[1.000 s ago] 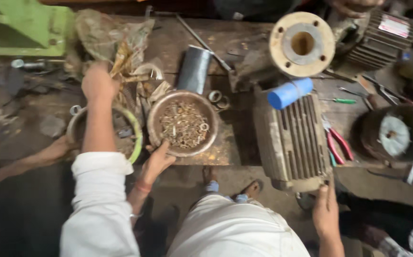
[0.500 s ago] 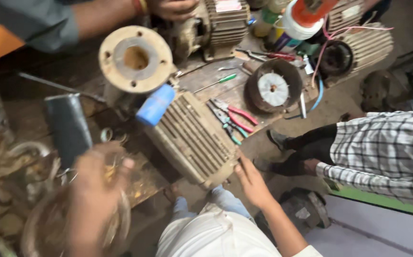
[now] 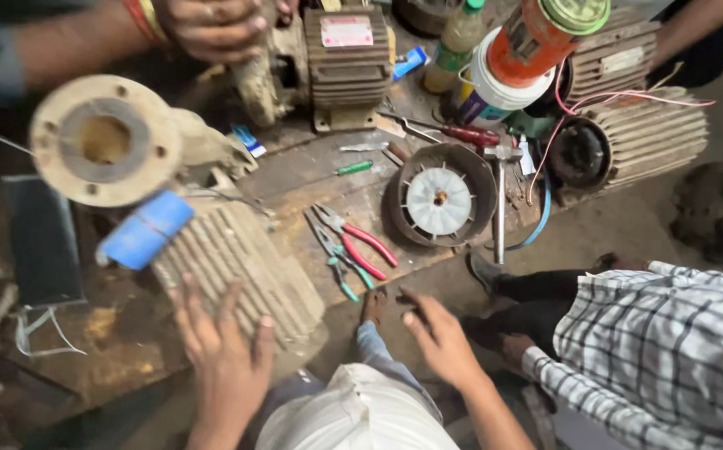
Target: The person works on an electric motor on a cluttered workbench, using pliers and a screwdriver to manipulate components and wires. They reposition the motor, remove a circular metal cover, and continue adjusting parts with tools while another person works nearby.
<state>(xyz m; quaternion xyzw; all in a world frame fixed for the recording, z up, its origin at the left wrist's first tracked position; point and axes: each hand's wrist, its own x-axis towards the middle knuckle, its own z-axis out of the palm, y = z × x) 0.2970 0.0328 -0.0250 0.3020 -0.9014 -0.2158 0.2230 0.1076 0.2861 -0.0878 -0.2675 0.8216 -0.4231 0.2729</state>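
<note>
My left hand (image 3: 224,354) lies flat with fingers spread on the near end of a ribbed grey motor housing (image 3: 236,267). A blue cylinder (image 3: 145,229) sits at the housing's far end, below a round rusty flange (image 3: 103,142). My right hand (image 3: 441,333) hovers open and empty at the workbench's near edge. It is closest to the red-handled pliers (image 3: 366,246) and the green-handled pliers (image 3: 336,262), and touches neither. My knee in pale cloth (image 3: 353,417) is between my arms.
A fan cover with a white fan (image 3: 441,200), a hammer (image 3: 499,200) and a green screwdriver (image 3: 353,167) lie on the wooden bench (image 3: 295,179). Another person's hand (image 3: 211,29) grips a motor (image 3: 345,58) at the back. A person in a checked shirt (image 3: 661,350) crouches right, beside another motor (image 3: 636,142).
The view has swung right, away from the bowl of small parts. My left hand came off that bowl onto the ribbed housing. My right hand left the housing's end for the bench edge.
</note>
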